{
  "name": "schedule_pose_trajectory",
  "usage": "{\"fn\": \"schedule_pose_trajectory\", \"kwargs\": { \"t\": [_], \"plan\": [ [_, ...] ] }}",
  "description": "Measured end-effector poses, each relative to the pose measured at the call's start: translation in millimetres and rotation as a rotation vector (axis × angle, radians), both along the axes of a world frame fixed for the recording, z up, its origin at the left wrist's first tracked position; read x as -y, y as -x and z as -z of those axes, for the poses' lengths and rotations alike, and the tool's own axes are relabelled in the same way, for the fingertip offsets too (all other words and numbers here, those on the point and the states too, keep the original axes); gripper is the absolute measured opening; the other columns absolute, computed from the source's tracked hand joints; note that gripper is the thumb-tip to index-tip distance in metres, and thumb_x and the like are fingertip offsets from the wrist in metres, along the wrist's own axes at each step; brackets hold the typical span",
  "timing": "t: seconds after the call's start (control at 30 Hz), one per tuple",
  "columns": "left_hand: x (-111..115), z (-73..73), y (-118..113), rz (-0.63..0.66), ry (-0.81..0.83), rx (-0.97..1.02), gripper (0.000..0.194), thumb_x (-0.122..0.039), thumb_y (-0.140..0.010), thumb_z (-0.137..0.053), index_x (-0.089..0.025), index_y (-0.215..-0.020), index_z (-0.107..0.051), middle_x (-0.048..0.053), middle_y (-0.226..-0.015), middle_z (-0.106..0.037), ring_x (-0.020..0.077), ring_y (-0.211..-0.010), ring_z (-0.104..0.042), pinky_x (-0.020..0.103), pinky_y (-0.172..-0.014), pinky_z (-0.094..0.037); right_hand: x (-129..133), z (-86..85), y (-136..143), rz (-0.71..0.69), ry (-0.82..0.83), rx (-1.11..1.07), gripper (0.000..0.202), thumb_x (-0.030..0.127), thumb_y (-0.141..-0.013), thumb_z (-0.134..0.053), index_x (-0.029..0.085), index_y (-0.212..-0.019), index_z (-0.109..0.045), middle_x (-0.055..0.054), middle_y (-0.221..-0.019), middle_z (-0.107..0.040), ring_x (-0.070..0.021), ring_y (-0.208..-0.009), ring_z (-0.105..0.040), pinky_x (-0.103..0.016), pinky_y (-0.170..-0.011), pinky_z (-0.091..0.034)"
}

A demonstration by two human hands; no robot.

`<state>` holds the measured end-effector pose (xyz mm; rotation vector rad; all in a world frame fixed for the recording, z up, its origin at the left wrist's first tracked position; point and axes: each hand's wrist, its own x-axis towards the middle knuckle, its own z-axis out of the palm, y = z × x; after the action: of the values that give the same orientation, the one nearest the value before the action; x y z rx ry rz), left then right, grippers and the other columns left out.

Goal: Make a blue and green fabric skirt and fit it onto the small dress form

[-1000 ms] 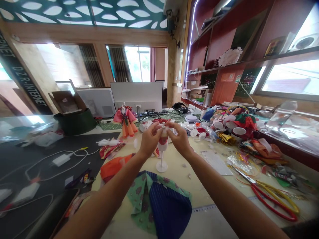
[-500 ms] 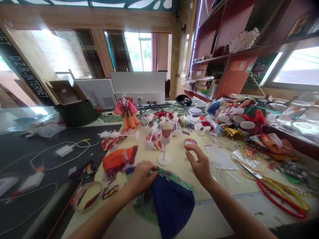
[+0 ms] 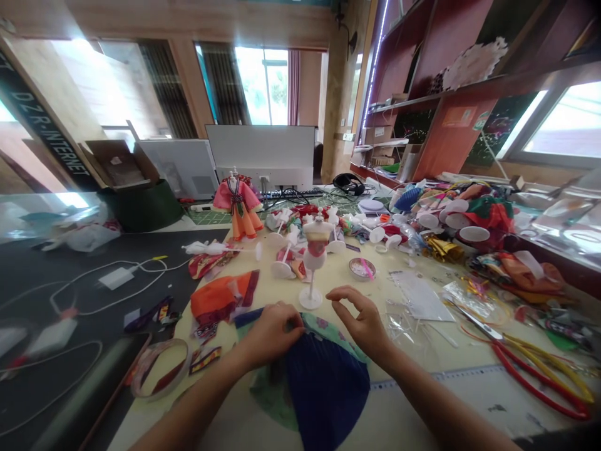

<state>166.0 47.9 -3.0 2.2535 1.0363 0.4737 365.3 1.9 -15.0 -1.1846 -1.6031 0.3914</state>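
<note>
My left hand point(image 3: 275, 332) is closed in a pinch on the upper edge of a doll's skirt point(image 3: 328, 382), dark blue with a flowered green part, spread on the table. To the right of that edge, my right hand point(image 3: 361, 316) hangs apart from the cloth. Its thumb and index fingertips are close together, and anything between them is too small to make out. A small white dress-form stand point(image 3: 314, 254) with a red and cream top stands upright just beyond the skirt. Behind my right hand sits a round dish point(image 3: 361, 269) with a pink strip across it.
Orange cloth point(image 3: 223, 297) and a tape roll point(image 3: 159, 369) lie left. Scissors point(image 3: 530, 369) with red and yellow handles and a ruler point(image 3: 451, 374) lie right. A dressed doll form point(image 3: 239, 207) stands at the back, near a monitor point(image 3: 263, 153). Clothes and stands are heaped at the right.
My right hand has moved left and down from beside the round dish toward the skirt's upper edge. My left hand keeps its pinch on the cloth. The camera view has shifted slightly.
</note>
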Motion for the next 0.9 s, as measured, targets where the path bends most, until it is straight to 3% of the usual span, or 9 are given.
{"fn": "schedule_pose_trajectory", "kwargs": {
  "t": [0.13, 0.27, 0.53, 0.9],
  "plan": [
    [-2.1, -11.6, -1.1, 0.017, 0.103, 0.099, 0.012, -0.025, -0.077, -0.055, -0.017, -0.073, -0.064, 0.001, -0.075, -0.066, 0.0164, -0.072, -0.059, 0.025, -0.066, -0.042, -2.5, -9.1, 12.0, -0.184, 0.094, 0.038, 0.008, 0.022, -0.080, -0.057, 0.021, -0.085, -0.064, -0.003, -0.085, -0.064, -0.0183, -0.085, -0.059, -0.032, -0.080, -0.046],
    [-4.1, -9.3, -7.4, 0.010, 0.162, 0.183, 0.012, -0.024, -0.078, -0.054, -0.016, -0.072, -0.062, 0.000, -0.071, -0.065, 0.0154, -0.072, -0.058, 0.023, -0.066, -0.043, -5.8, -5.5, 14.9, -0.295, 0.294, -0.033, 0.009, 0.024, -0.081, -0.056, 0.019, -0.079, -0.063, -0.001, -0.078, -0.064, -0.0165, -0.078, -0.059, -0.028, -0.073, -0.046],
    [1.6, 7.1, -6.7, -0.082, 0.272, 0.281, 0.013, -0.026, -0.078, -0.056, -0.016, -0.072, -0.059, 0.000, -0.071, -0.061, 0.0148, -0.071, -0.055, 0.023, -0.067, -0.042, -2.1, 6.7, 14.0, -0.332, 0.481, -0.087, 0.011, 0.025, -0.079, -0.055, 0.018, -0.074, -0.062, 0.001, -0.070, -0.061, -0.0149, -0.070, -0.055, -0.025, -0.064, -0.042],
    [7.7, 5.4, -2.8, -0.050, 0.362, 0.261, 0.012, -0.025, -0.078, -0.056, -0.015, -0.072, -0.059, -0.001, -0.068, -0.058, 0.0129, -0.067, -0.051, 0.022, -0.064, -0.039, 1.7, 12.6, 25.1, -0.314, 0.497, -0.094, 0.011, 0.019, -0.074, -0.051, 0.015, -0.066, -0.055, 0.001, -0.063, -0.054, -0.0115, -0.063, -0.048, -0.022, -0.059, -0.037]
  ]
}}
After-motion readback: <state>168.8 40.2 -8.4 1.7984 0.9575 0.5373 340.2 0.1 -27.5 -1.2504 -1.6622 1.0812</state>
